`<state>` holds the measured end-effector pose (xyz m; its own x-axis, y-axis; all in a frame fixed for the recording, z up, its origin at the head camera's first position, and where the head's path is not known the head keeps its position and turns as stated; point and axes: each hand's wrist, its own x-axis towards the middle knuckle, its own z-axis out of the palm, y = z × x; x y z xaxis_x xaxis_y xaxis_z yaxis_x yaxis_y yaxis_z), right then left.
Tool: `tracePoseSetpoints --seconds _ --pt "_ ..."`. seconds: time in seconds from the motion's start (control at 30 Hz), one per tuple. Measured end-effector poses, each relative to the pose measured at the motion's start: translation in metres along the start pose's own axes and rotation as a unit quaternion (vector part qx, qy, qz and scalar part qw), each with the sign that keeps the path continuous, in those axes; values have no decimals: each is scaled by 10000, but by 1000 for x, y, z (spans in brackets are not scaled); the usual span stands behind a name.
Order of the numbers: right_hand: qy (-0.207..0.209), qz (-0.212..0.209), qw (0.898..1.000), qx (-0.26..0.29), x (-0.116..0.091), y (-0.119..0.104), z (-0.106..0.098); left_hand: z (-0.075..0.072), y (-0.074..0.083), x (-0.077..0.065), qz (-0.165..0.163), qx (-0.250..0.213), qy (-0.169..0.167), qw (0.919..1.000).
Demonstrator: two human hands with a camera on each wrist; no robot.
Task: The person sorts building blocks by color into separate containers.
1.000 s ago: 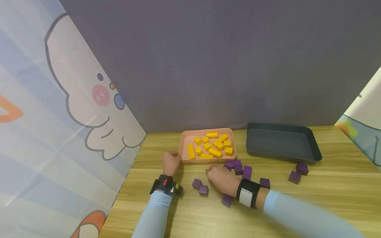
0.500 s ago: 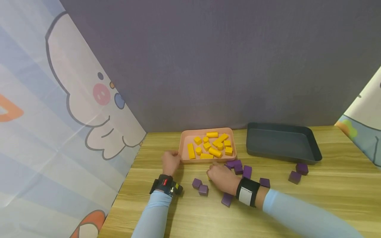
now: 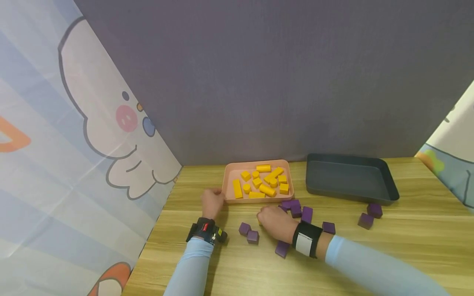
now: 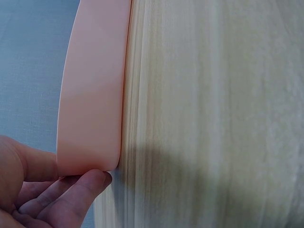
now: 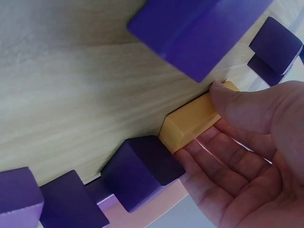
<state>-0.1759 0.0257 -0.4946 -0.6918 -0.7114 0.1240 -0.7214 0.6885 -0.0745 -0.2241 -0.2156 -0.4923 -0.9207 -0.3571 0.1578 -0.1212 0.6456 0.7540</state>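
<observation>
At its near left corner, a pink tray [image 3: 229,200] full of yellow blocks is held by my left hand [image 3: 212,202]. Thumb and fingers pinch the tray's end wall [image 4: 92,118] in the left wrist view. In front of the tray, my right hand [image 3: 277,224] pinches a long yellow block [image 5: 192,118] on the wooden table, thumb along one side and fingers along the other. Most of that block is hidden in the head view. A purple block [image 5: 140,171] stands right by its end, and a larger purple one [image 5: 199,35] lies across from it.
A dark grey tray [image 3: 352,200] with nothing in it stands at the back right. Two purple cubes [image 3: 252,237] lie between my hands, and several purple blocks [image 3: 307,214] spread around my right hand. Two more purple cubes [image 3: 366,221] sit farther right. A grey panel [image 3: 259,82] rises behind.
A bit of the yellow block has come into sight at my right fingertips since the first frame. The right hand shifted only slightly; the left hand and both trays stayed put.
</observation>
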Motion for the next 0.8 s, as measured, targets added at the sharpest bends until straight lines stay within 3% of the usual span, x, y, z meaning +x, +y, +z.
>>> tracePoseSetpoints --seconds 0.3,0.5,0.67,0.8 --pt "-150 -78 9999 18 2 3 -1 0 -2 1 -83 23 -26 10000" --pt "-330 -58 9987 380 4 1 -6 1 -4 1 -24 53 26 10000" --pt "-115 -148 9967 790 9 7 -23 2 -5 2 41 116 73 9999" --pt "115 -88 9982 578 18 16 -42 3 -5 3 113 126 181 9997"
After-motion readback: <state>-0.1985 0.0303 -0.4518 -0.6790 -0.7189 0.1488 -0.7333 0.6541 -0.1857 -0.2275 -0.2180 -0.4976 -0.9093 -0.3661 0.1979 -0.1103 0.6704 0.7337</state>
